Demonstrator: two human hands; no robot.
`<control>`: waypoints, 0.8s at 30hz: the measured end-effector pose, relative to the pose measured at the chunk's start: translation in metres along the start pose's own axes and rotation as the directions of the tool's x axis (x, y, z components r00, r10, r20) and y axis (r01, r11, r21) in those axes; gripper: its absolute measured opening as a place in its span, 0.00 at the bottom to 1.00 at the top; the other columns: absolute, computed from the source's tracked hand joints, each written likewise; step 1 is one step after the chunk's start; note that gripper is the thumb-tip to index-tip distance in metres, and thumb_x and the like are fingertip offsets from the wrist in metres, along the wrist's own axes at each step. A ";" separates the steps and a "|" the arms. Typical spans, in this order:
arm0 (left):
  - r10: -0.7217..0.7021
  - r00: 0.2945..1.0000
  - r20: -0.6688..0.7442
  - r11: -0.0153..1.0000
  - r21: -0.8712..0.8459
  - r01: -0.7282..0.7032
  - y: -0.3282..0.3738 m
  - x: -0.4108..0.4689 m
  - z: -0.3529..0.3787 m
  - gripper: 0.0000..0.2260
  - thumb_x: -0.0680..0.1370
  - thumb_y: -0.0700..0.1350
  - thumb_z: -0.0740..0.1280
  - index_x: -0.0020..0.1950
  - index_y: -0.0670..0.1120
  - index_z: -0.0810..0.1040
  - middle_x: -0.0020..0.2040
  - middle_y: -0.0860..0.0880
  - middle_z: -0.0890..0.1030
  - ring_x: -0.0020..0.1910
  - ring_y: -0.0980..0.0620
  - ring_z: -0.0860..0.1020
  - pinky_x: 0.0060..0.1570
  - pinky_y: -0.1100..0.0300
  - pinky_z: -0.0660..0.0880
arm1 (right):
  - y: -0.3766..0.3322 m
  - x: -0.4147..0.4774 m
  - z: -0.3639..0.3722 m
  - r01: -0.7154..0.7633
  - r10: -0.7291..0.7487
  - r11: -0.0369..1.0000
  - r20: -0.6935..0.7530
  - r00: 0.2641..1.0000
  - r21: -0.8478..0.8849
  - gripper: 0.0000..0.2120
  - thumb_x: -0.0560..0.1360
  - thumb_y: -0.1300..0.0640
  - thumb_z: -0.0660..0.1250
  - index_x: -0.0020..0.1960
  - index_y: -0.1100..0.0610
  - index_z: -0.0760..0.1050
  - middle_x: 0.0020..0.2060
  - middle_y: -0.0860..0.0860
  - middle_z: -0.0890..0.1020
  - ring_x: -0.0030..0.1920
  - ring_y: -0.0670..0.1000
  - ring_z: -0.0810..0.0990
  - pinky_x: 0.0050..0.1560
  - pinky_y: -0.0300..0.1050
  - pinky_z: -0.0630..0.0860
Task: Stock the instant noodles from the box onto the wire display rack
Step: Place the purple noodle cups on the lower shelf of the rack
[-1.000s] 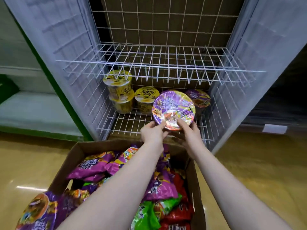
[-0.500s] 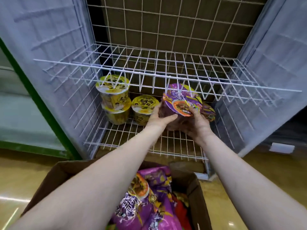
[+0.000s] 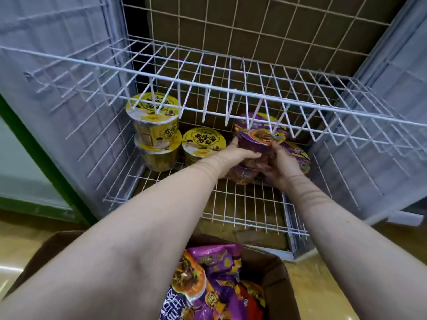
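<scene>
Purple noodle bowl (image 3: 258, 139), gripped between my left hand (image 3: 240, 155) and right hand (image 3: 280, 163), low in the wire rack (image 3: 208, 88).
It looks light, thin-walled and slick with film, so I'd grip the sides gently under the rim as I seat it on another purple bowl (image 3: 298, 155).

I count three yellow noodle bowls (image 3: 159, 130) at centre left, three purple noodle bowls (image 3: 258, 135) at centre, and my two hands (image 3: 240, 155) on them.

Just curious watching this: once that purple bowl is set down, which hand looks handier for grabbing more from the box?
Probably the left hand: it sits nearer the purple packets in the box, whereas the right hand is farther right.
</scene>
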State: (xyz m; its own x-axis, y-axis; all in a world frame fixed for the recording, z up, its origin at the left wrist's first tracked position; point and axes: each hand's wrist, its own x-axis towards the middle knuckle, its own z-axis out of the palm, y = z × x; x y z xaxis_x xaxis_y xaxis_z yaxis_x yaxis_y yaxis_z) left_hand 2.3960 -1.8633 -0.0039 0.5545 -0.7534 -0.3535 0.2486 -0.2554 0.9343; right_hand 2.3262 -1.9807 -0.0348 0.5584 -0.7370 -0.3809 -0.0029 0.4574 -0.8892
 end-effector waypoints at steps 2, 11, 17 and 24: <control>0.000 1.000 -0.005 1.000 0.022 0.000 -0.002 0.002 -0.003 0.34 0.73 0.44 0.71 0.75 0.55 0.58 0.68 0.47 0.71 0.63 0.47 0.71 0.59 0.56 0.68 | 0.005 0.001 0.000 0.024 -0.025 0.999 0.005 1.000 0.047 0.14 0.79 0.54 0.61 0.63 0.54 0.70 0.54 0.56 0.79 0.49 0.56 0.81 0.31 0.40 0.79; 0.056 0.993 -0.107 0.989 0.142 -0.041 -0.017 -0.012 -0.002 0.33 0.74 0.38 0.69 0.76 0.47 0.59 0.72 0.45 0.68 0.69 0.45 0.68 0.68 0.57 0.64 | 0.017 -0.014 -0.003 0.003 -0.003 0.999 0.012 1.000 0.048 0.14 0.78 0.56 0.62 0.63 0.53 0.67 0.60 0.58 0.76 0.58 0.59 0.78 0.61 0.53 0.74; 0.074 0.984 -0.165 0.981 0.188 -0.043 -0.022 -0.031 0.007 0.30 0.76 0.39 0.68 0.75 0.46 0.60 0.72 0.47 0.68 0.70 0.49 0.67 0.58 0.64 0.64 | 0.019 -0.045 -0.009 -0.019 0.008 0.994 0.100 0.995 0.110 0.04 0.79 0.53 0.62 0.53 0.49 0.69 0.54 0.57 0.79 0.52 0.56 0.81 0.53 0.50 0.78; 0.159 0.923 -0.350 0.985 0.114 -0.126 -0.019 -0.075 0.030 0.22 0.75 0.36 0.68 0.69 0.41 0.68 0.62 0.47 0.75 0.63 0.51 0.73 0.50 0.71 0.69 | 0.007 -0.096 -0.006 -0.016 0.002 0.995 0.144 0.990 0.095 0.13 0.80 0.53 0.60 0.63 0.56 0.68 0.56 0.57 0.80 0.45 0.54 0.82 0.45 0.47 0.78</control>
State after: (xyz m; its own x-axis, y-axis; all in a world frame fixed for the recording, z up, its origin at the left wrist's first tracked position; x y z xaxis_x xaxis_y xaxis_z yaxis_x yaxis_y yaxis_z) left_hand 2.3258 -1.8198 0.0067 0.8295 -0.5239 -0.1938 0.0843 -0.2255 0.9706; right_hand 2.2674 -1.9103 -0.0059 0.6722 -0.6565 -0.3422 0.0674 0.5145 -0.8548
